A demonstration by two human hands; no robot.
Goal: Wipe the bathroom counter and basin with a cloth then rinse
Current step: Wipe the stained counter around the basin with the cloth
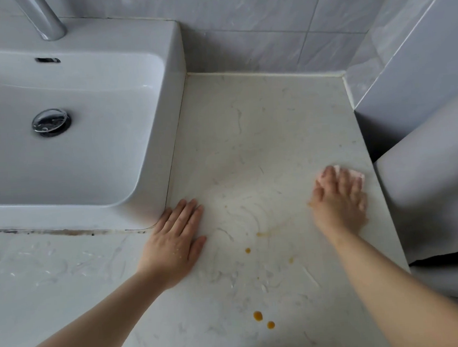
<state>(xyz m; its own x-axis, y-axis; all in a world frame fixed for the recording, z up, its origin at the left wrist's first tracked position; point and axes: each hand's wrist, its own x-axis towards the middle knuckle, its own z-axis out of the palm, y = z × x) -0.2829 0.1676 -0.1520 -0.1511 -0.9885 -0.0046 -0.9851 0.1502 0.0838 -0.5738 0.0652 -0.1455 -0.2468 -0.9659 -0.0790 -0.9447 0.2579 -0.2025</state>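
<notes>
- Drips [257, 315], orange ones, dot the pale desk [261, 144] nearest the front edge, not wiped yet.
- Left hand [174, 239] lies spread flat on the desk, right at the basin's [173, 68] front corner.
- Right hand [339, 203], fingers flat, presses the pink cloth [355, 174] down by the desk's right edge.
- Farther back: chrome drain [51, 122], then the tap [46, 18].

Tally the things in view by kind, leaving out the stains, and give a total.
hands: 2, the left hand flat on the counter, the right hand pressing the cloth
cloth: 1
counter: 1
basin: 1
tap: 1
drain stopper: 1
Total: 7
</notes>
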